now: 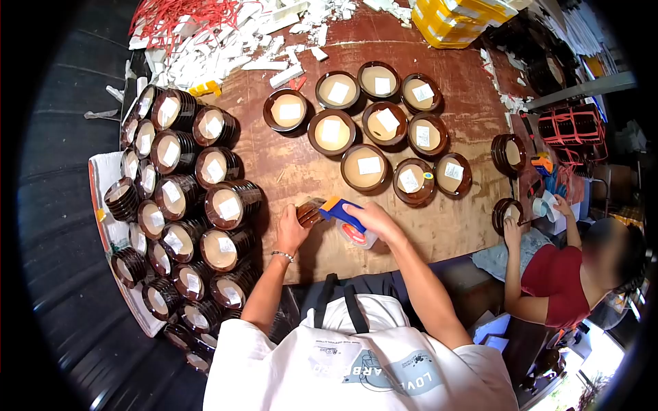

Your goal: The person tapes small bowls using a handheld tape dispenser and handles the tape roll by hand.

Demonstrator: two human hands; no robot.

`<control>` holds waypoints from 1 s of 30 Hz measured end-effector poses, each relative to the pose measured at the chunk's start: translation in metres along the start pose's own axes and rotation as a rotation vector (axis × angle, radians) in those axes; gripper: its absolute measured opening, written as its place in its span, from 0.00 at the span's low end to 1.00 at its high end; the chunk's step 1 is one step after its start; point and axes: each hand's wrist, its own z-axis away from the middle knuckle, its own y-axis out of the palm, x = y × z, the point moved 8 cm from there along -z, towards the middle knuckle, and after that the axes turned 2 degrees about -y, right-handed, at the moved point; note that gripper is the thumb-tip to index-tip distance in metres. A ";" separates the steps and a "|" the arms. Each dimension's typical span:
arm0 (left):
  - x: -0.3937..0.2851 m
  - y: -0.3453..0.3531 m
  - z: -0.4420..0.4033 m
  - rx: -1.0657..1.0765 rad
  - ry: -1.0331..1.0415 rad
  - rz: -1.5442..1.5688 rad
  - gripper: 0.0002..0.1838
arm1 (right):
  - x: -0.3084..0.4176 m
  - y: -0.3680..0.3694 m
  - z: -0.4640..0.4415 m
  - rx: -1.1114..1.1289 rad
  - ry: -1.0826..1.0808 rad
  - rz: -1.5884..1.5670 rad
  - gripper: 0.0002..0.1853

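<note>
My left hand (291, 229) is closed around a small stack of brown bowls (310, 213), held on its side above the front of the wooden table (288, 185). In my right hand (375, 220) is a blue tape dispenser (347, 214) with an orange end and a clear roll of tape (356, 235). The orange end touches or nearly touches the bowls. Beyond my hands, several brown bowls with beige centres and white labels stand on the table, the nearest being a bowl (364, 167).
Many stacked brown bowls (227, 204) line the left side. White foam scraps (226, 41), red straps (181, 20) and a yellow-taped box (452, 20) lie at the back. A co-worker in a red top (558, 281) handles bowls and tape at the right.
</note>
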 end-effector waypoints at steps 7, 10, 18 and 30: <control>-0.001 0.000 0.038 -0.053 -0.418 0.014 0.40 | 0.001 0.017 0.071 -0.145 -0.004 0.208 0.31; 0.057 0.053 0.089 0.125 -0.651 0.147 0.43 | -0.037 0.026 0.085 -0.095 0.047 0.213 0.33; 0.078 0.115 0.170 0.334 -1.181 1.476 0.24 | -0.096 0.035 0.117 -0.163 -0.025 0.515 0.31; 0.077 0.131 0.183 0.255 -1.130 1.873 0.23 | -0.092 0.011 0.097 0.277 -0.152 0.528 0.23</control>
